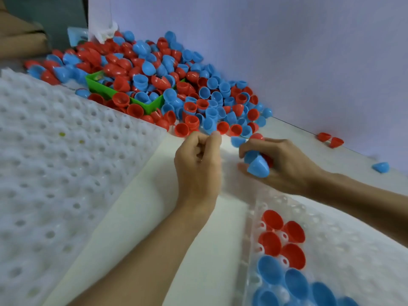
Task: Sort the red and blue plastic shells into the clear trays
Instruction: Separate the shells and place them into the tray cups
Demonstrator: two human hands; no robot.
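The left hand (198,166) is at the near edge of the pile (154,80) of red and blue shells, its fingers (215,140) curled in toward the palm; whether they pinch anything I cannot tell, as nothing shows between them. The right hand (280,164) is just beside it, fingers wrapped round a blue shell (258,165), with a bit of red showing behind it in the same grip.

The pile lies heaped against the pale wall (287,51) at the far side of the white worktop (136,217). A green bin (152,106) sits half buried in it, shells inside and around it. Two red shells (330,139) and one blue shell (380,167) lie apart on the worktop to the right, near the wall.

A clear tray (353,250) lies at lower right, near the right forearm. Four red shells (282,237) sit dome-up in its pockets, and a cluster of blue shells (295,281) sits just below them, touching. A stack of white dimpled trays (55,162) fills the left side, its far edge touching the pile
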